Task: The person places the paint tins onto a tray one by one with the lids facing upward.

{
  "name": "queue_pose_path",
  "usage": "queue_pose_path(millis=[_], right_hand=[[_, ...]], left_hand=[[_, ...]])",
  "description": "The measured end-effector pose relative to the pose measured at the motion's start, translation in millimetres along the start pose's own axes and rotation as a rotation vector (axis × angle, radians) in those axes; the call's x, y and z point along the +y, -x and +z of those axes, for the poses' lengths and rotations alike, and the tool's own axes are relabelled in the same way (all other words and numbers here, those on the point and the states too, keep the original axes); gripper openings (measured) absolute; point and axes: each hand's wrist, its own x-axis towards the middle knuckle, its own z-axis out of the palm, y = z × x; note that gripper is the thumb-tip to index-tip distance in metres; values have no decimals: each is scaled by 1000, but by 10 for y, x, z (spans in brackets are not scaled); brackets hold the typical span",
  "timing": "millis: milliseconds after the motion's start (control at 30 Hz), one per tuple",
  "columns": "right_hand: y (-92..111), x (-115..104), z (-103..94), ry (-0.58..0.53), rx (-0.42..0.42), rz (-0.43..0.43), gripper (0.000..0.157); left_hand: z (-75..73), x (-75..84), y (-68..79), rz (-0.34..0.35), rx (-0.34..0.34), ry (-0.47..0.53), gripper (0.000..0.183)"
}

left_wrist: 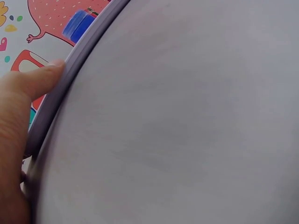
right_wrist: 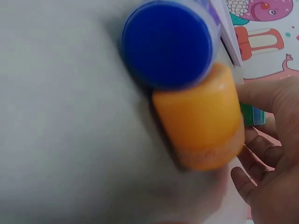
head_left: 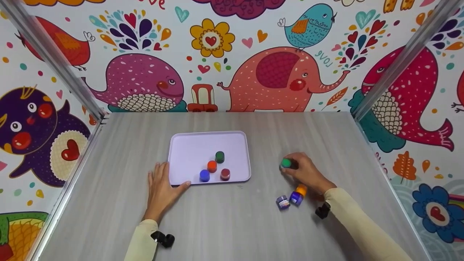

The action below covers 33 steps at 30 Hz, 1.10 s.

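My right hand (head_left: 306, 172) pinches a small paint pot with a green lid (head_left: 286, 163) between thumb and fingers, right of the tray. In the right wrist view that green pot (right_wrist: 252, 115) is mostly hidden behind the fingers. My left hand (head_left: 161, 190) rests at the near left corner of a lilac tray (head_left: 192, 145), fingers straight along its side. The left thumb (left_wrist: 49, 77) lies against the tray's rim in the left wrist view. On the tray stand a dark green pot (head_left: 219, 157), an orange-red pot (head_left: 212, 166), a blue pot (head_left: 204, 175) and a dark red pot (head_left: 225, 174).
Close below my right hand lie an orange pot (head_left: 301, 190), a blue-purple pot (head_left: 296, 198) and a greyish-purple pot (head_left: 282, 202). The wood-grain table (head_left: 224, 221) reaches back to a wall with cartoon animals (head_left: 275, 79). Metal posts (head_left: 395, 65) stand at both back corners.
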Motion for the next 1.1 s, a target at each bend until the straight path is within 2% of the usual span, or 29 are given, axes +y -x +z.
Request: queue_pose_path(millis=[367,633,867,933,1100], right_hand=[[-202,-213,140,31,-34,-89,32],[-329,-407,237,14,-77,-28,36],[-421,-513,359,73,-73,-105,39],[-444,-552,396,73,-88,-102,39],[-510,-614,486,84,-105,-160,36]], left_hand=[[17,15,9,-11,-4,7,118],[9,15,-12,-27,-20,3,117],[5,0,-26,-15,-6,-6,116],[3,-1,-21,-21,-11,-4,115],[6,0,-15,-26,-12,-3,115]])
